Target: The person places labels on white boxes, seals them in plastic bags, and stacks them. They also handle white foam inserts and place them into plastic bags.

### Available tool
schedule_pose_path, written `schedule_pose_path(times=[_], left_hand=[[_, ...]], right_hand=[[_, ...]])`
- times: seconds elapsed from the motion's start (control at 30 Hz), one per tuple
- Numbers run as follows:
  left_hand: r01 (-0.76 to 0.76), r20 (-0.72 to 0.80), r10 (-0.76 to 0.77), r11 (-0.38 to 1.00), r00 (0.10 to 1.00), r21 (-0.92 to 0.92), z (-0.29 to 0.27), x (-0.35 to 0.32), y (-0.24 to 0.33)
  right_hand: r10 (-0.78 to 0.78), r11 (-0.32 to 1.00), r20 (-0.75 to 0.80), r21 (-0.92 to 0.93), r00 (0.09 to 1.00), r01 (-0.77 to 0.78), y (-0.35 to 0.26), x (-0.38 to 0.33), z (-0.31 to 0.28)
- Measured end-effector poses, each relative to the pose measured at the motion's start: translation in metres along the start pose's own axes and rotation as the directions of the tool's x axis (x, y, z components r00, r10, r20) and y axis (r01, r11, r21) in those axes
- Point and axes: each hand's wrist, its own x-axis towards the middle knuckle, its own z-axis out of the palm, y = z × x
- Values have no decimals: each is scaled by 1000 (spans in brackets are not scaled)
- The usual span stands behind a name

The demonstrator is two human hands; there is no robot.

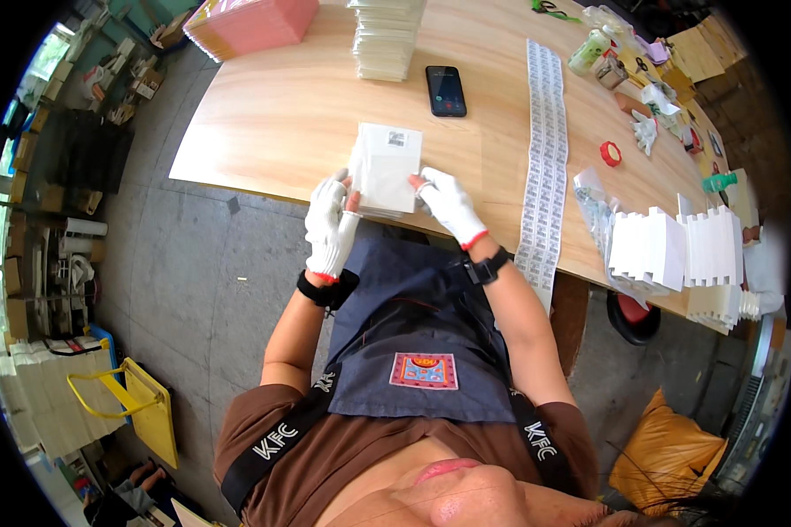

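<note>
Both my hands wear white knit gloves with bare fingertips showing. At the table's near edge they hold a small stack of flat white packets (387, 171) between them. A printed label (397, 139) sits near the top of the uppermost packet, which has a glossy clear sleeve. My left hand (330, 227) is closed on the stack's left side, near its lower corner. My right hand (450, 206) pinches its right edge with bent fingers. Fingers underneath the stack are hidden. To the right lies a long strip of printed labels (546, 132), its end hanging over the table edge.
On the wooden table (264, 132) are a black phone (446, 90), a tall stack of clear-sleeved packets (385, 39) and a pink stack (253, 25). Rightward sit a red round object (610, 154), white card stacks (646, 250) and clutter. A yellow trolley (141, 404) stands on the floor.
</note>
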Motion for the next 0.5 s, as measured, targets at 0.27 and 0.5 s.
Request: schedule_pose_path(times=[0.27, 0.5], left_hand=[[387, 111, -371, 876, 922, -288, 20, -15, -27], [-118, -179, 82, 972, 980, -205, 0, -22, -5]], right_hand=[[108, 959, -87, -253, 990, -127, -18, 1, 2], [-154, 619, -252, -778, 955, -105, 14, -32, -60]])
